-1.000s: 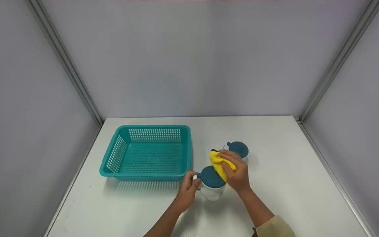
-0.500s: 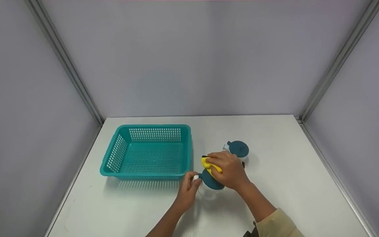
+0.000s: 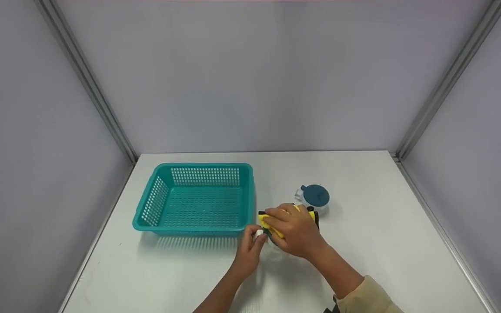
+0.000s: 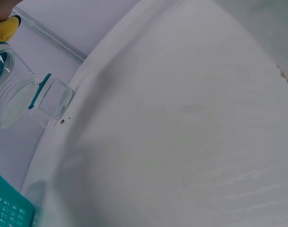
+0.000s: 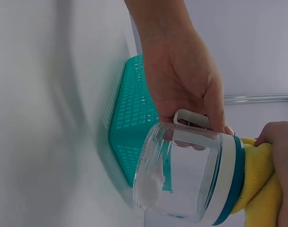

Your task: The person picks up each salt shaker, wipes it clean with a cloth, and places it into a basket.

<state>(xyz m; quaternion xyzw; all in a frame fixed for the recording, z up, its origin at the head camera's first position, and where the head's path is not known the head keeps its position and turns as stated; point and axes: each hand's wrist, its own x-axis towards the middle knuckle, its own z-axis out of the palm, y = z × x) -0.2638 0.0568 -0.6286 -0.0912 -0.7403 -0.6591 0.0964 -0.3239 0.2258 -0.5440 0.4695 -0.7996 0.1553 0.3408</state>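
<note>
My left hand [image 3: 246,254] grips the white handle [image 5: 193,118] of a clear jar [image 5: 182,177] with a teal-blue lid [image 5: 231,189]. The jar is held up over the table, its base showing in the left wrist view. Across the lid, my right hand [image 3: 298,232] holds a yellow cloth [image 5: 259,182] with dark edging, fingers bent over it. Hand and cloth hide most of the lid in the head view. Just beyond the right hand, a second clear jar with the same kind of blue lid [image 3: 315,195] stands upright on the table.
A turquoise perforated basket [image 3: 189,229] with nothing in it stands on the white table [image 3: 155,278], left of my hands. Grey panels [image 3: 250,78] enclose the table at the back and both sides.
My right hand has moved left and slightly down with the yellow cloth, from the lid's right edge to over its top. My left hand keeps its grip on the handle, almost still.
</note>
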